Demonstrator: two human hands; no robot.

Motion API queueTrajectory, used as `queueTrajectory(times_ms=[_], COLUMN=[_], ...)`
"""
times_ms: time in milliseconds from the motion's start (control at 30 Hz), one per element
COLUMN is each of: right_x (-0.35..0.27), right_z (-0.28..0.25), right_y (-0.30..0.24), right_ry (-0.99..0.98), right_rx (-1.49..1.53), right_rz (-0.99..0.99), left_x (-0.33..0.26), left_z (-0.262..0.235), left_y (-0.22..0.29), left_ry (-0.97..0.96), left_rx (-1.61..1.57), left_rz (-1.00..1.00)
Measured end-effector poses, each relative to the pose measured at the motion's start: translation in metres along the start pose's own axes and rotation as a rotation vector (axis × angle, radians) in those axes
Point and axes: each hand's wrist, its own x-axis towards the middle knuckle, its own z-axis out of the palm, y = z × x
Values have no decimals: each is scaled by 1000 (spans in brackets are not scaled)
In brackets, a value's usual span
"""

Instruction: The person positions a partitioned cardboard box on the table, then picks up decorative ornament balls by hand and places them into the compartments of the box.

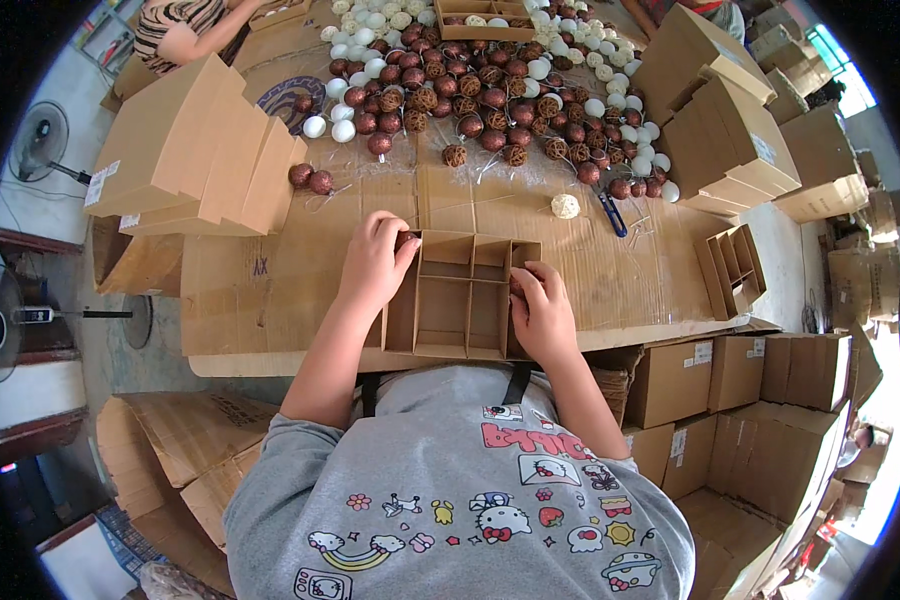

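A brown cardboard box with divider compartments (458,300) lies on the cardboard-covered table in front of me. My left hand (375,262) grips its upper left corner. My right hand (540,308) holds its right wall, fingers curled over the edge. The compartments look empty. Beyond the box lies a heap of brown rattan balls (470,100) mixed with white balls (370,45). One pale ball (565,206) sits alone just past the box.
Folded flat boxes (195,150) are stacked at the left, more (730,130) at the right. Another divided box (735,268) rests at the table's right edge. Blue-handled scissors (610,212) lie near the pale ball. A person in a striped top (175,25) sits far left. Cartons (740,400) stand below.
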Motion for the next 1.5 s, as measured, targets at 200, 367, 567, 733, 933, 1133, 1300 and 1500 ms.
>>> queueTrajectory(times_ms=[200, 367, 567, 733, 933, 1133, 1300, 1500], right_x=[0, 1, -4, -2, 2, -5, -14, -17], right_z=[1, 1, 1, -14, -22, -34, -36, -37], right_y=[3, 0, 4, -7, -21, -21, -11, -11], right_ry=[-10, 16, 66, 174, 81, 160, 193, 168], right_rx=[-5, 5, 64, 132, 253, 262, 288, 266], right_rz=[5, 6, 22, 13, -41, 23, 88, 146], left_x=[0, 0, -1, -3, -3, 5, 13, -14], left_z=[-10, -9, -8, -30, -10, 8, 15, 36], left_y=[-3, 4, 3, 42, 91, 87, 102, 118], left_ry=[-216, -332, -301, -161, -171, -305, -443, -454], left_rx=[-164, 240, 247, -150, -248, -352, -411, -374], left_rz=[99, 105, 136, 158, 380, 391, 421, 317])
